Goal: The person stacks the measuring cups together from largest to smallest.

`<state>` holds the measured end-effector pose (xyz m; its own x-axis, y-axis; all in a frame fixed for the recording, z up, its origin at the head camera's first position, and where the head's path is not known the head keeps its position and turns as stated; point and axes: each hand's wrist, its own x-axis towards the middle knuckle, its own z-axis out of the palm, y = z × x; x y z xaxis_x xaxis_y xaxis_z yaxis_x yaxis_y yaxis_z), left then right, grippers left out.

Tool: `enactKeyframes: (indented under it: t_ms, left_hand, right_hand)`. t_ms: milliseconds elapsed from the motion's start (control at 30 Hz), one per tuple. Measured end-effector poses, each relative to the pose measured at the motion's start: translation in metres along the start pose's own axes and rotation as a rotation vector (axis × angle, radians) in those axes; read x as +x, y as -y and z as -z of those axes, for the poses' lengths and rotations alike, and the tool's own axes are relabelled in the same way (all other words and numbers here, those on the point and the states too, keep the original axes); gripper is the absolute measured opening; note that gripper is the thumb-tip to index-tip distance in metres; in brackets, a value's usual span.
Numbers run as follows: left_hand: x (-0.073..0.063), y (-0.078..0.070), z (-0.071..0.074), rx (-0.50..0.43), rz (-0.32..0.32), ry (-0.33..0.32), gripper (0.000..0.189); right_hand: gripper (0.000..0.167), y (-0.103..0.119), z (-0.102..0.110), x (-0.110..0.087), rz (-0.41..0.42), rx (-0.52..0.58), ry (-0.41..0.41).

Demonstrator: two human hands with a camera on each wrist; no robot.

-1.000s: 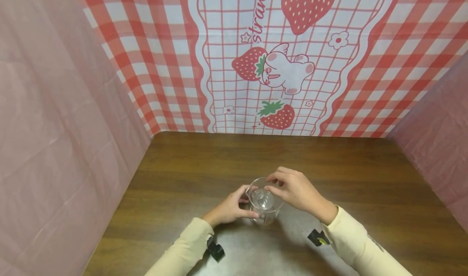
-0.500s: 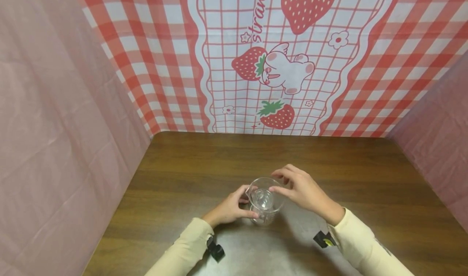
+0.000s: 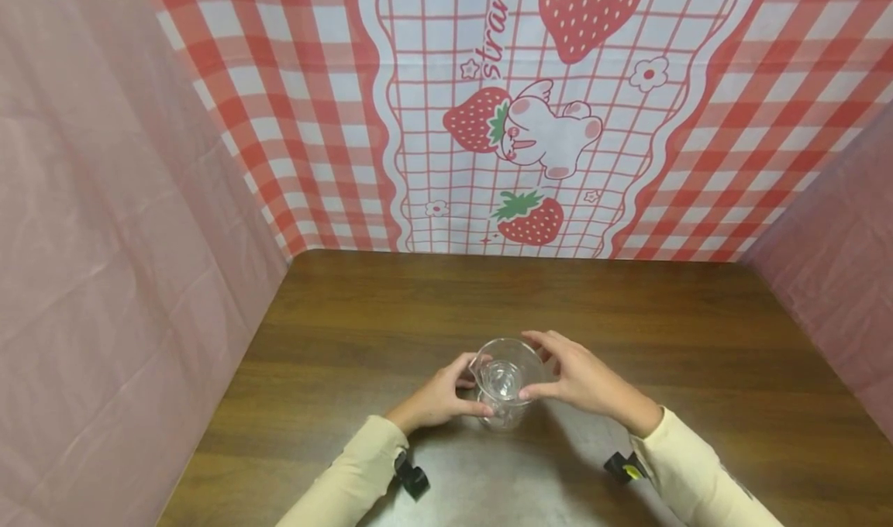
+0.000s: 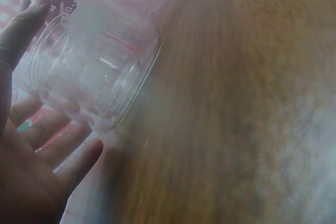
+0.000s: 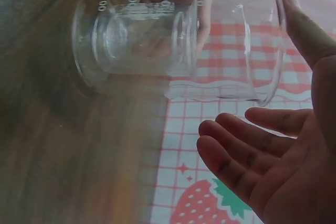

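A clear glass beaker [image 3: 512,414] with a pouring spout stands upright on the table in front of me. White volume marks show on its wall in the right wrist view. A smaller clear glass vessel [image 5: 144,43] sits inside it, near the bottom. My left hand [image 3: 441,397] holds the beaker from the left, thumb on the near side and fingers round the far side. My right hand [image 3: 584,373] is spread at the beaker's right side, thumb right at the rim. In the right wrist view its other fingers are loosely bent and apart from the glass.
The brown wooden table [image 3: 363,302] spreads around the beaker. A red-and-white checked strawberry cloth [image 3: 335,139] hangs behind it, with pink curtains [image 3: 118,240] on both sides. Black wrist mounts [image 3: 412,477] sit below both sleeves.
My right hand has let go of the inner area and shifted right and back toward me, its fingers spreading beside the beaker's rim. The left hand and beaker have stayed put.
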<state>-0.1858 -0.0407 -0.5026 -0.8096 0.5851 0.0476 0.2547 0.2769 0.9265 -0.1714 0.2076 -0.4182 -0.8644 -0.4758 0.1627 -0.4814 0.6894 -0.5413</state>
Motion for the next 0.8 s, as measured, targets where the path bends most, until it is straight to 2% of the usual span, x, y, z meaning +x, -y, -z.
enactKeyframes:
  t_ms: [267,600,800]
  left_hand:
    - [0.0,0.0,0.0,-0.014,0.003,0.005,0.077]
    - [0.001,0.005,0.0,-0.011,0.016,0.009,0.078]
    - [0.002,0.006,0.0,-0.008,-0.005,0.013,0.077]
  right_hand:
    - [0.081,-0.01,-0.004,-0.003,0.03,0.111,0.038]
    - [0.095,-0.016,-0.009,-0.007,-0.008,0.144,0.118]
    - [0.091,-0.019,-0.017,-0.009,0.002,0.138,0.121]
